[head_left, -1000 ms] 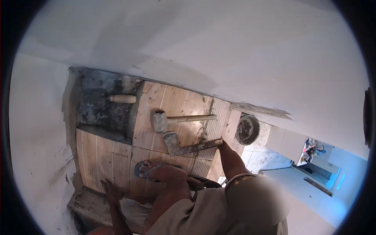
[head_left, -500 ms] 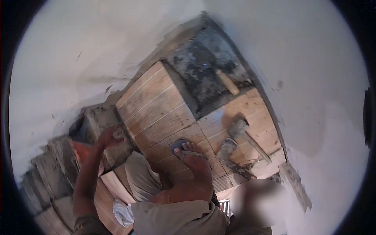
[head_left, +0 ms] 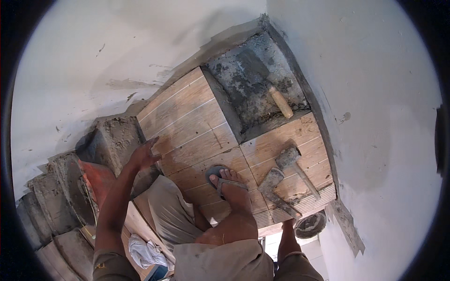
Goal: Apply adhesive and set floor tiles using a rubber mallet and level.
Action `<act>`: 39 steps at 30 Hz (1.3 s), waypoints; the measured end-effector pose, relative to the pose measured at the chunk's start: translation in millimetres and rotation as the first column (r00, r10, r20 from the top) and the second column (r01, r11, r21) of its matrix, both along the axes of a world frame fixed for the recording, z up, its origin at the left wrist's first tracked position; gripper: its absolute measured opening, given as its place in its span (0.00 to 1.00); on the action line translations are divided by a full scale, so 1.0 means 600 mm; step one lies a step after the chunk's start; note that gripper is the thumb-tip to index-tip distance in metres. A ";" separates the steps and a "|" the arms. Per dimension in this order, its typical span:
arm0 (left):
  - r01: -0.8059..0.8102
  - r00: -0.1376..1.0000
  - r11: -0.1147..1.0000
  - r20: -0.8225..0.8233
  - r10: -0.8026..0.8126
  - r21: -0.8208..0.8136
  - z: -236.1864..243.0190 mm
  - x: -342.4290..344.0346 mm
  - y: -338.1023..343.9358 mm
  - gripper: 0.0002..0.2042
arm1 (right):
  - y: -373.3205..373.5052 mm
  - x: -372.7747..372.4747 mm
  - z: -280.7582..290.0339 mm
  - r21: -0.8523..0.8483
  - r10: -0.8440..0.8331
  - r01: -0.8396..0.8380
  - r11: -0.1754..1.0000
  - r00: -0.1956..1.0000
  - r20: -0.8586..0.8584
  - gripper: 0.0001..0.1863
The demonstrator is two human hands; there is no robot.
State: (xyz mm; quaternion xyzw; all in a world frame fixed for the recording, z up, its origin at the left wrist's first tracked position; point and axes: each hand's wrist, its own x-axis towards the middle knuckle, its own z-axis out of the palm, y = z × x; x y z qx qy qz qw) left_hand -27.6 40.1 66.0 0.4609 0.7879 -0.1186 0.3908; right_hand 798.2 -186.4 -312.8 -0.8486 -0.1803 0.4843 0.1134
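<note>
My left hand (head_left: 144, 157) is empty, fingers apart, at the left edge of the wood-look tiles (head_left: 180, 119) beside a raw cement step. My right hand (head_left: 288, 225) is low, by the tiles' near edge; its fingers are hidden. Close to it ends the handle of a cement-crusted tool (head_left: 274, 185) with a bent head. Beside that lies a mallet (head_left: 297, 168) with a crusted head and a wooden handle. Farther off, a trowel (head_left: 280, 100) with a wooden handle rests on rough grey mortar (head_left: 234, 70) in the untiled corner.
Rough cement steps (head_left: 56, 196) descend at the left, with a red object (head_left: 97, 180) on them. A white cloth (head_left: 144, 252) lies below my left arm. A round, cement-stained bucket (head_left: 310, 225) stands beyond my right hand. My sandalled foot (head_left: 227, 182) is on the tiles. Plastered walls (head_left: 375, 117) enclose the corner.
My left hand has moved from over the cement step to the tiles' edge. My right arm now shows more clearly, and the bucket has come into view. The tools have not been moved.
</note>
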 end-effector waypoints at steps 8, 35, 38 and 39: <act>0.166 0.963 0.986 -0.215 -0.161 0.004 -0.049 0.058 -0.071 0.76 | -0.071 -0.026 0.469 -0.439 0.724 -0.603 0.666 0.665 0.186 0.24; -0.016 0.992 0.977 -0.119 0.041 0.210 -0.134 0.085 -0.076 0.81 | 0.599 -0.787 0.578 0.186 0.890 -0.981 -0.063 0.029 0.455 0.23; -0.011 0.993 0.981 -0.111 0.033 0.195 -0.128 0.089 -0.065 0.81 | 0.629 -0.838 0.551 0.098 0.905 -0.992 -0.080 -0.031 0.424 0.29; -0.003 0.994 0.980 -0.104 0.024 0.199 -0.129 0.088 -0.065 0.81 | 0.635 -0.852 0.538 0.112 0.887 -0.990 -0.088 -0.027 0.461 0.29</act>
